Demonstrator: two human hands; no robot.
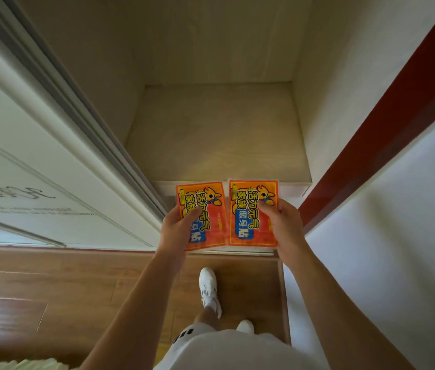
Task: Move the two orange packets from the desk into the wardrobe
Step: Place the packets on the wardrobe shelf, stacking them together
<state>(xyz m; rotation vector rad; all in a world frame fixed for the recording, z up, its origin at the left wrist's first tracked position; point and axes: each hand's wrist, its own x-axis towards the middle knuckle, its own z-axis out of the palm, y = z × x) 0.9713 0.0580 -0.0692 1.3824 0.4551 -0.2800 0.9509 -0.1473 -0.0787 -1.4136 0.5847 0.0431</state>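
Note:
I hold two flat orange packets with yellow and blue print side by side in front of the open wardrobe. My left hand (177, 225) grips the left packet (205, 206) by its left edge, thumb on top. My right hand (281, 222) grips the right packet (251, 204) by its right edge. Both packets hover just before the front edge of the wardrobe's beige shelf (216, 134), which is bare. The desk is not in view.
A white sliding wardrobe door (37, 156) stands to the left, a white wall with a dark red trim (371, 145) to the right. Below are the wooden floor (77, 284) and my feet in white shoes (208, 287).

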